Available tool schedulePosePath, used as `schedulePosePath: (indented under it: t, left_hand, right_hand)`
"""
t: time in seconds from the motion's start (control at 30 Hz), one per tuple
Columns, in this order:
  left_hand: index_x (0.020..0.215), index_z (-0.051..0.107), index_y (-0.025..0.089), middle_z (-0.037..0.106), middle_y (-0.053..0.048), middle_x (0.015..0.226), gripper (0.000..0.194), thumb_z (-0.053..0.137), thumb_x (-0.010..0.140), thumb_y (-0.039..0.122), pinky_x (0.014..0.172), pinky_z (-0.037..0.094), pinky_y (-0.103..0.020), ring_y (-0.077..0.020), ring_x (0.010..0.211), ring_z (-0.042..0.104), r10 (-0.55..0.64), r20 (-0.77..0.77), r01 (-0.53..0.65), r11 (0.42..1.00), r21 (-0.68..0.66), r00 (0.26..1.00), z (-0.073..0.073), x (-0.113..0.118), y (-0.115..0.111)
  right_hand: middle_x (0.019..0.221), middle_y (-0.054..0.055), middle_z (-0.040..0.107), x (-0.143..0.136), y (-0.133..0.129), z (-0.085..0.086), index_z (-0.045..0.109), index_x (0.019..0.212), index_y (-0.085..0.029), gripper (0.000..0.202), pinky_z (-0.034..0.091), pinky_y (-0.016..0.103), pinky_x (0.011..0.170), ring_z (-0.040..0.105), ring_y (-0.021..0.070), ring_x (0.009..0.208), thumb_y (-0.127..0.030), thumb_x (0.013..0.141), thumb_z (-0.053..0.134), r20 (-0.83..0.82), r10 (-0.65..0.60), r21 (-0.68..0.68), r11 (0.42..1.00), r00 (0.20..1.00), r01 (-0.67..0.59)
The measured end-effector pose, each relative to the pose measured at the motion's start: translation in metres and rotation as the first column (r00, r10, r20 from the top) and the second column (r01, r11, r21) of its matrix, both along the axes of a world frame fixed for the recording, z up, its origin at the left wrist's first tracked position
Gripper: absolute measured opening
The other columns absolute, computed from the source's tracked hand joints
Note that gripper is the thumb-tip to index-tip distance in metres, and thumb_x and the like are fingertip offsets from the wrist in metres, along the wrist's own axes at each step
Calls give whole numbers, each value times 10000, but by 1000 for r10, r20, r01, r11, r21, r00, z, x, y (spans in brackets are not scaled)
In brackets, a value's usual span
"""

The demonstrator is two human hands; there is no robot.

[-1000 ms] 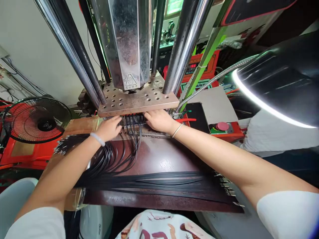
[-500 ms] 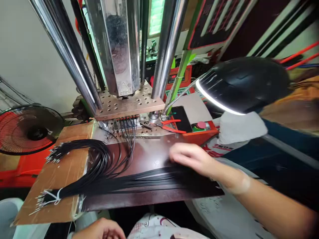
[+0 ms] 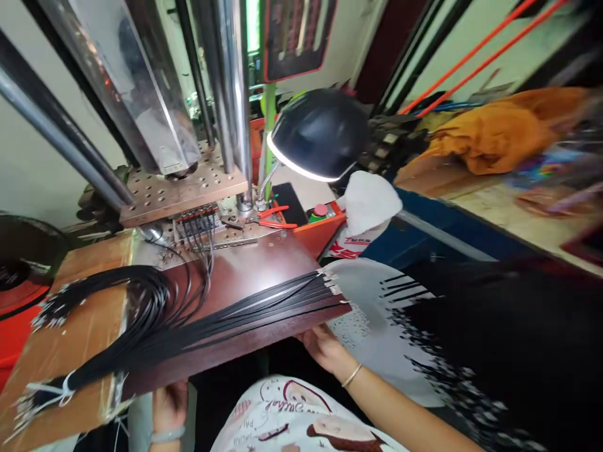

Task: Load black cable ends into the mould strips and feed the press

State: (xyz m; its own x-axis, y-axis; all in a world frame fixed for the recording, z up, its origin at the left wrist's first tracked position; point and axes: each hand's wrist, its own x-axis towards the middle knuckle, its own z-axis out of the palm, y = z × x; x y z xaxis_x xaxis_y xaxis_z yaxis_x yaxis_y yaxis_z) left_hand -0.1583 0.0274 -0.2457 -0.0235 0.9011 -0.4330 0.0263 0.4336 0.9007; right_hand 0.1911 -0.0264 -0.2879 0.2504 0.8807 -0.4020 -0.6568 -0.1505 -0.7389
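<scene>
The brown board (image 3: 254, 263) lay at the centre, its near edge slanting up from seven o'clock to four. The right hand (image 3: 325, 350) sat at four o'clock, its fingertips partly hidden beneath that edge; the left hand (image 3: 169, 405) sat at seven, also tucked under it. Whether either was gripping or merely resting there, I cannot tell (the board covered the fingers). The black cables (image 3: 160, 342) crossed the board from eight o'clock towards three, their far ends stopping just short of the right edge. A strip of board showed along the near edge, and a wider glossy stretch towards twelve left room before the red-handled pliers (image 3: 277, 224) at one. The perforated press plate (image 3: 183, 199) overhung at eleven; cardboard (image 3: 94, 339) bordered nine.
</scene>
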Motion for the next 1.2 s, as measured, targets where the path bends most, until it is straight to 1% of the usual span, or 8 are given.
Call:
schedulePosePath:
  t: [0.4, 0.7, 0.8, 0.9, 0.97, 1.03, 1.1, 1.2]
  left_hand:
    - [1233, 571, 253, 679, -86, 1132, 594, 75, 981, 459, 1010, 484, -400, -220, 1149, 600, 145, -159, -123, 982, 144, 976, -6, -2, -10]
    - [1135, 638, 240, 702, -97, 1042, 835, 45, 865, 762, 897, 551, -435, -262, 1027, 652, -112, -180, 148, 969, 199, 977, -6, 0, -20]
    - [1060, 683, 227, 725, -103, 925, 533, 463, 857, 667, 759, 584, -402, -260, 826, 693, -419, -392, 517, 836, 184, 819, 22, 1, -39]
    - [1091, 677, 232, 726, -87, 881, 249, 556, 886, 306, 722, 566, -353, -210, 743, 681, -544, -684, 871, 358, 335, 487, 74, 11, -42]
    - [1162, 632, 217, 718, -90, 927, 308, 489, 895, 162, 777, 556, -355, -200, 813, 677, -408, -818, 907, 66, 416, 405, 108, 27, -29]
    - [1239, 573, 192, 689, -116, 1069, 367, 458, 901, 108, 894, 534, -396, -224, 985, 652, -238, -886, 913, 13, 407, 398, 132, 48, -7]
    - [1303, 515, 162, 609, -152, 1248, 396, 483, 909, 134, 999, 490, -444, -266, 1161, 578, -136, -935, 945, 75, 319, 327, 143, 72, 17]
    - [1329, 477, 125, 518, -181, 1360, 488, 617, 867, 199, 1044, 465, -464, -304, 1239, 519, -161, -975, 984, 110, 138, 154, 146, 100, 45]
  right_hand:
    - [997, 52, 728, 4, -4, -3, 658, 984, -305, 575, 548, 495, 825, 670, 301, 933, -686, 569, 778, 40, 126, 12, 992, 991, -127]
    - [701, 57, 683, -5, -11, 11, 654, 802, -208, 586, 535, 388, 626, 648, 235, 666, -780, 695, 580, 278, 235, -28, 971, 931, -236]
    - [624, 51, 647, -7, -28, 55, 650, 721, -187, 475, 472, 308, 561, 593, 180, 578, -623, 857, 517, 688, 407, -21, 838, 600, -545]
    - [681, 49, 648, 4, -18, 115, 673, 818, -183, 310, 430, 269, 608, 565, 142, 629, -329, 968, 445, 969, 162, 81, 506, 187, -859]
    - [675, 54, 619, 18, 16, 148, 654, 808, -170, 312, 411, 274, 628, 528, 146, 641, -272, 981, 415, 993, -110, 83, 487, 33, -869]
    - [739, 88, 626, 30, 66, 167, 659, 844, -147, 325, 408, 311, 694, 528, 185, 717, -269, 984, 393, 931, -284, 12, 646, -227, -763]
    - [904, 153, 644, 37, 119, 173, 662, 974, -96, 297, 397, 357, 778, 536, 241, 864, -220, 965, 391, 829, -263, -120, 779, -494, -615]
    - [1006, 182, 623, 38, 178, 169, 640, 1058, -62, 295, 369, 376, 825, 514, 279, 959, -163, 939, 390, 722, -158, -258, 841, -674, -475]
